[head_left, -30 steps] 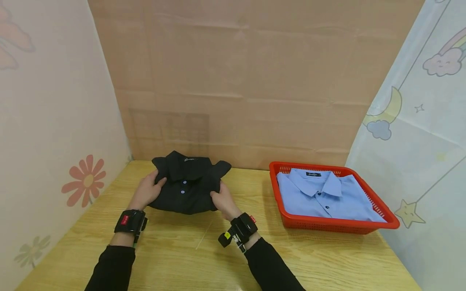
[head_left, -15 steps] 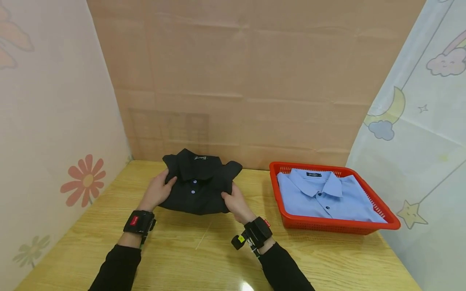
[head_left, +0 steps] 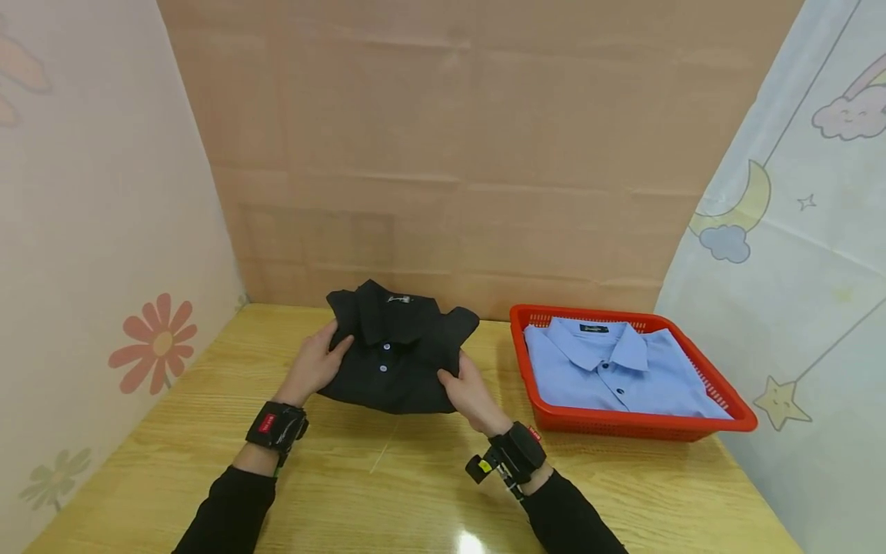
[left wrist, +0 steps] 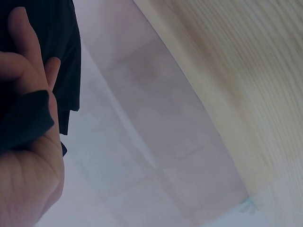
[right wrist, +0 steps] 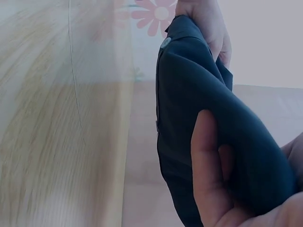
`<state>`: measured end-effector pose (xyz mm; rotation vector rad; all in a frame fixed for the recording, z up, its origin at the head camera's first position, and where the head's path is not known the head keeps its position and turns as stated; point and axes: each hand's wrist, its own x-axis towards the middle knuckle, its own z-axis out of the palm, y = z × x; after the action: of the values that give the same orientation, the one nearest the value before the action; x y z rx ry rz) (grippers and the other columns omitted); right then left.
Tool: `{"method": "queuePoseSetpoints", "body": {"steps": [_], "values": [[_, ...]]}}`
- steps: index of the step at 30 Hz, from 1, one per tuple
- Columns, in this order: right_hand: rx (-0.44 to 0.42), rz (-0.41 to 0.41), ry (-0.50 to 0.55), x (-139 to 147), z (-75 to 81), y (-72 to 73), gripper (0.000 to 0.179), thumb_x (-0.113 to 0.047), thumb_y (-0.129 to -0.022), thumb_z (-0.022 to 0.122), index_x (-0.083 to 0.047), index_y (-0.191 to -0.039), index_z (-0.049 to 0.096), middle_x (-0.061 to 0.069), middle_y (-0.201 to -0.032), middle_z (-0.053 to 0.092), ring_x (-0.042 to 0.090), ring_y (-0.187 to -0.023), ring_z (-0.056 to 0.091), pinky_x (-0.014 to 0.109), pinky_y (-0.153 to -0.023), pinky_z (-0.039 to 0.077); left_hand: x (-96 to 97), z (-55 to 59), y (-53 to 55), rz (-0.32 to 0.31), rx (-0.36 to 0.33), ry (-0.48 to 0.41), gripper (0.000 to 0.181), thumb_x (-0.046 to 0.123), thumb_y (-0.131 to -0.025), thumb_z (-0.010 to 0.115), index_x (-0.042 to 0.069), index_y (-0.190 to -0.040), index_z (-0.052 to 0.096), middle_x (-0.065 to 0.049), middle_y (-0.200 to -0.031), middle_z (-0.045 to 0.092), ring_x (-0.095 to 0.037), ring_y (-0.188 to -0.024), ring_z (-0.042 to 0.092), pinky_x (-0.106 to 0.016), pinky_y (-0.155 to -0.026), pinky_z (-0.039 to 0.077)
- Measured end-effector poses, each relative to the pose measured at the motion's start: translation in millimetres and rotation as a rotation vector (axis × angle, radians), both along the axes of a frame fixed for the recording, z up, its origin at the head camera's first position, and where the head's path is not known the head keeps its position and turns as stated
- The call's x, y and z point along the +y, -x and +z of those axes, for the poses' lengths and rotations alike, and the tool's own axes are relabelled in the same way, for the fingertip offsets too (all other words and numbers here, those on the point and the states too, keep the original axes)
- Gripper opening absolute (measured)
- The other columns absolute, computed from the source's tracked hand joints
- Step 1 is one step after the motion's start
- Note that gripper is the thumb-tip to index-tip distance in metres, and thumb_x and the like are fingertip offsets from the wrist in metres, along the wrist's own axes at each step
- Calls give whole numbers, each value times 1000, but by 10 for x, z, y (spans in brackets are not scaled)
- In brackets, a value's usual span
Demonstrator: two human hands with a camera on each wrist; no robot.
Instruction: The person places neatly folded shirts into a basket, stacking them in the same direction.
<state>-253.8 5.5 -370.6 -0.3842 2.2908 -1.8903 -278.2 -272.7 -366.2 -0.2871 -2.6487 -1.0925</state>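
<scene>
A folded black collared shirt (head_left: 415, 388) with pale buttons is held up over the table, its collar toward the back wall. My left hand (head_left: 314, 369) grips its left side, thumb on the front. On the opposite side my right hand (head_left: 476, 396) pinches the shirt the same way. In the left wrist view, dark cloth (left wrist: 66, 80) lies along the fingers of the left hand (left wrist: 33, 175). The right wrist view shows the cloth (right wrist: 208, 90) bulging between the thumb and fingers of the right hand (right wrist: 208, 175), with the left hand (right wrist: 206, 21) at the far end.
To the right, a red plastic basket (head_left: 623, 423) stands on the wooden table (head_left: 388, 500). A folded light blue shirt (head_left: 564, 377) lies in it, collar at the back. A brown papered wall (head_left: 443, 154) rises behind, with patterned sheets at both sides.
Both hands have carried the black shirt steadily to the right, closer to the red basket. Their hold looks the same. The basket and blue shirt stay in place.
</scene>
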Motion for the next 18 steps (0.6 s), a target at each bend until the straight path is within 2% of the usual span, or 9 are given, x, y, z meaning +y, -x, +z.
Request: {"method": "queuePoseSetpoints", "body": {"steps": [5,11,18], "values": [[13,11,-1,146,36,-39,57,-7,-102,46,-4,-154,24,19,-155,35,37,-140,38,57,-115,28,117,-2,-14,-25,28,-12,45,22,-103,50,3,-144,44,-23,-139,55,-40,-124,55,-56,-101,45],[11,-25,-21,294,105,-104,58,-9,-102,48,-5,-154,24,18,-154,37,36,-136,43,57,-114,31,257,11,-57,-46,66,-27,42,21,-103,51,2,-140,47,-22,-135,58,-38,-121,58,-55,-98,47],[-6,-40,-5,513,127,-163,46,-11,-102,49,-11,-147,39,12,-141,54,26,-116,61,48,-103,47,474,42,-70,-98,90,-39,41,22,-103,52,5,-140,48,-20,-134,60,-36,-119,60,-53,-98,48]]}}
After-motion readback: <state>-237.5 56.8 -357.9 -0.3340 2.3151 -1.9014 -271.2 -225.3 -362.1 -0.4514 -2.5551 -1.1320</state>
